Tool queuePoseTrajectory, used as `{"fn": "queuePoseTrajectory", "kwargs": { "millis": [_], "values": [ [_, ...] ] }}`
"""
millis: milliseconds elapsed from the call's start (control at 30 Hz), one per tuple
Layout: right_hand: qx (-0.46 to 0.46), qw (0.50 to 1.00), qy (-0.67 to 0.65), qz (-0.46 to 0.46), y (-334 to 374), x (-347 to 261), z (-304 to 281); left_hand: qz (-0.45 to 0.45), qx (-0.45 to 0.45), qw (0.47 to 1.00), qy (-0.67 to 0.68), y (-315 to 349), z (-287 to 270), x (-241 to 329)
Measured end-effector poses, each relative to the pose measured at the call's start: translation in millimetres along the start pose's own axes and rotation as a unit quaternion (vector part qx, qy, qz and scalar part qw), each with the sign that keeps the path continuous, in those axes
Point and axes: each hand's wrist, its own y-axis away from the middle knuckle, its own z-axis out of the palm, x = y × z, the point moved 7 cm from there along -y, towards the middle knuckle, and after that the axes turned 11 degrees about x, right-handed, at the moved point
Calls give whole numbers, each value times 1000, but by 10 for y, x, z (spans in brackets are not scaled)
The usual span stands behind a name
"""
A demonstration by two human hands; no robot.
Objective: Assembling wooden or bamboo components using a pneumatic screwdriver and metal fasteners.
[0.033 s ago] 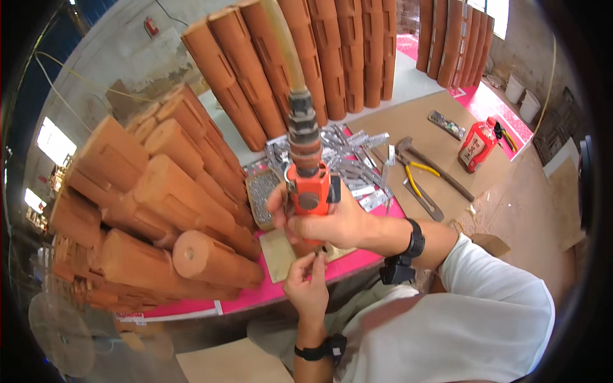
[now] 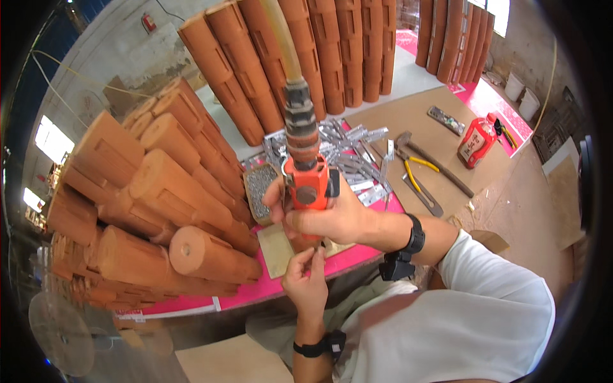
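Note:
My right hand (image 2: 335,217) is wrapped round an orange air screwdriver (image 2: 308,191), whose hose (image 2: 285,48) rises out of its top end. Below it, my left hand (image 2: 306,281) pinches thumb and forefinger together close to the tool's lower end. What those fingertips hold, if anything, is too small to make out. A brown piece under the tool is mostly hidden by my hands. Beside them a pale flat board (image 2: 276,252) lies on the pink table top (image 2: 239,292). Just beyond is a box (image 2: 260,191) of small grey metal pieces, apparently screws.
Brown cylinders (image 2: 204,252) are stacked at left, and more (image 2: 233,70) stand across the back. Silver metal hinges (image 2: 351,156) lie heaped mid-table. On the right are a hammer (image 2: 440,169), yellow-handled pliers (image 2: 418,169), a red bottle (image 2: 477,142) and a remote-like object (image 2: 446,120).
The whole view has shifted slightly. Both hands and the air screwdriver keep nearly the same pose.

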Motion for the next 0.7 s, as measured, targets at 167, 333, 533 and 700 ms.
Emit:
{"fn": "queuePoseTrajectory", "kwargs": {
  "millis": [167, 333, 533, 700],
  "values": [
    [14, 999, 43, -27, -28, -24, -38, 32, 56, 998, -26, -25, 34, 41],
    [9, 998, 50, -27, -81, 46, -68, 161, 69, 975, -139, -132, 90, 229],
    [15, 987, 79, -141, -337, 315, -178, 264, 49, 936, -226, -585, 287, 188],
    [45, 987, 81, -133, -556, 467, -265, 255, 49, 938, -230, -837, 349, 41]
  ]
}}
